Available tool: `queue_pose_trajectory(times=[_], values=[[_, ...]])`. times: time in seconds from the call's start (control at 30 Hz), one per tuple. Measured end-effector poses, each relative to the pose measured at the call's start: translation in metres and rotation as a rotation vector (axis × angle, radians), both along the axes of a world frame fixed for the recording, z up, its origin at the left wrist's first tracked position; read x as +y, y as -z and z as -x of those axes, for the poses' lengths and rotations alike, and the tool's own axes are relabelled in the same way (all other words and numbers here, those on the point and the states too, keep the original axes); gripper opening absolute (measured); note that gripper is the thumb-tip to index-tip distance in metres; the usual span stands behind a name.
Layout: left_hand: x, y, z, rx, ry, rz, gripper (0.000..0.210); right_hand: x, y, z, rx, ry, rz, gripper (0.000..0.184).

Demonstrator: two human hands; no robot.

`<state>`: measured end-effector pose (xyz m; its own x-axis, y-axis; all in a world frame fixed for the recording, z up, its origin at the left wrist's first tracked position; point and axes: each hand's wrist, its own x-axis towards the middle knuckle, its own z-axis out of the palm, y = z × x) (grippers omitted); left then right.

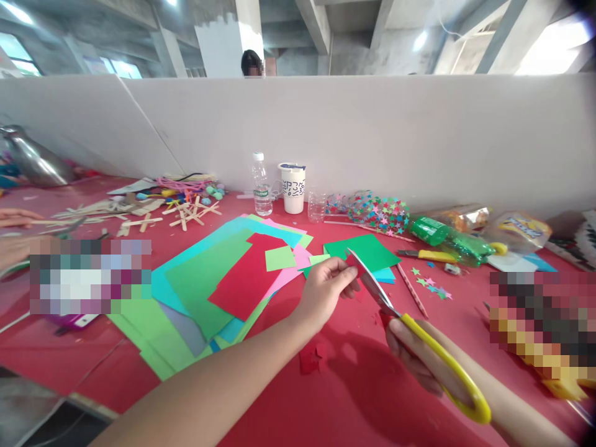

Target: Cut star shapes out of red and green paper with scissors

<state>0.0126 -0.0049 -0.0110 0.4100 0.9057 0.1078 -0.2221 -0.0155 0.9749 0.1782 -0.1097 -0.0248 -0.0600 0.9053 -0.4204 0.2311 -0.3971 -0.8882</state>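
Note:
My left hand [328, 288] pinches a small piece of red paper [357, 290] between thumb and fingers. In my right hand [414, 347] is a pair of scissors [447, 366] with yellow handles. The scissor blades point up and left, with their tips just beside my left fingertips and the red paper. Whether the blades are touching the paper I cannot tell. A red scrap [385, 318] shows by my right fingers. Below, on the red tabletop, lie red paper cuttings [313, 359]. Left of my left hand spreads a pile of coloured paper sheets [209, 267].
Green sheets [372, 248], star cutouts [431, 282] and a yellow box cutter [435, 255] lie ahead right. A water bottle [263, 192] and white cup [293, 192] stand before the partition [288, 124]. Another person's hand [18, 217] is at the left, near wooden sticks [189, 214].

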Motion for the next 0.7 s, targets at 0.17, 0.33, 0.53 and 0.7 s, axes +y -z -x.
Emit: queue_pose_trajectory(times=[0.17, 0.33, 0.53, 0.7], values=[[0.0, -0.001, 0.0, -0.01, 0.011, 0.01, 0.021, 0.002, 0.001, 0.001, -0.052, 0.04, 0.0, 0.053], [0.002, -0.002, 0.002, -0.041, 0.032, 0.071, 0.02, 0.002, -0.003, 0.0, -0.07, 0.013, -0.001, 0.052], [0.008, 0.001, 0.004, -0.121, 0.024, 0.172, 0.014, 0.002, -0.011, 0.002, -0.13, 0.025, -0.033, 0.055], [0.01, 0.003, 0.004, -0.165, -0.003, 0.192, 0.016, 0.004, -0.007, 0.005, -0.126, 0.055, -0.071, 0.054]])
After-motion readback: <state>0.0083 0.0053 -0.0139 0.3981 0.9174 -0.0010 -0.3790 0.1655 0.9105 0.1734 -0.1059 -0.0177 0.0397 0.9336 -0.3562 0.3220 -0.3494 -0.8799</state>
